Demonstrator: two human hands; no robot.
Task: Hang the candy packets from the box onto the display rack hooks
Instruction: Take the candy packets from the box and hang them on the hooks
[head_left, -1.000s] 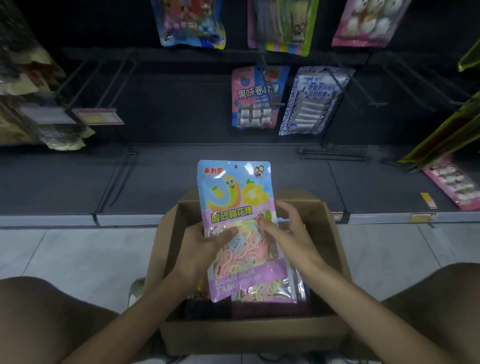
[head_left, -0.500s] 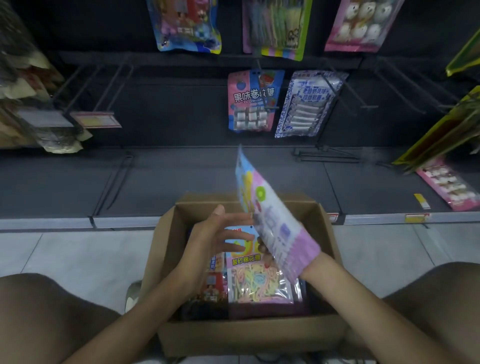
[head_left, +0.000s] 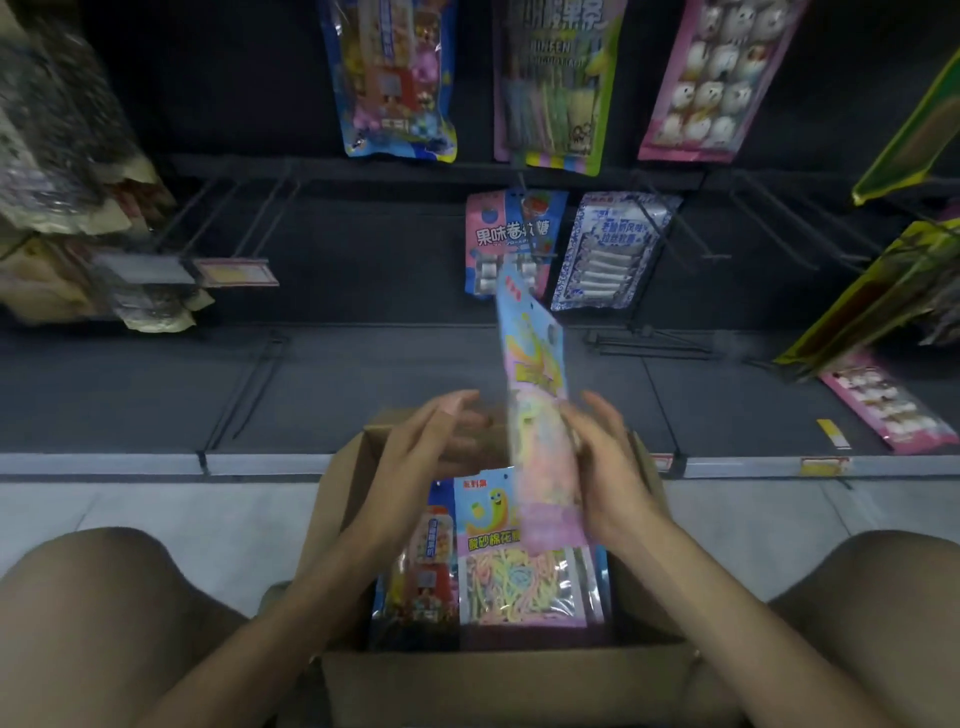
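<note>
Candy packet (head_left: 535, 410) stands nearly upright above the open cardboard box (head_left: 467, 680), its long axis running up and down and leaning a little left at the top, so the hang-hole end points toward the rack and the pink bottom edge points down into the box. It is turned almost edge-on to the camera, printed face to the left, and motion blur softens it. The right hand (head_left: 608, 467) sits against the packet's lower right side, fingers loosely curled around its edge and gripping it there. The left hand (head_left: 441, 441) is just to the left of the packet, palm facing it, fingers spread and fairly straight, holding nothing; whether its fingertips touch the packet I cannot tell. Below both hands, inside the box, more packets lie flat: one with the same yellow and pastel strings (head_left: 514, 566) and a blue one (head_left: 421, 561) beside it on the left. Beyond the raised packet, a pink packet (head_left: 509, 228) and a white-and-blue one (head_left: 613, 249) hang on the rack, with bare wire hooks (head_left: 774, 223) to the right
</note>
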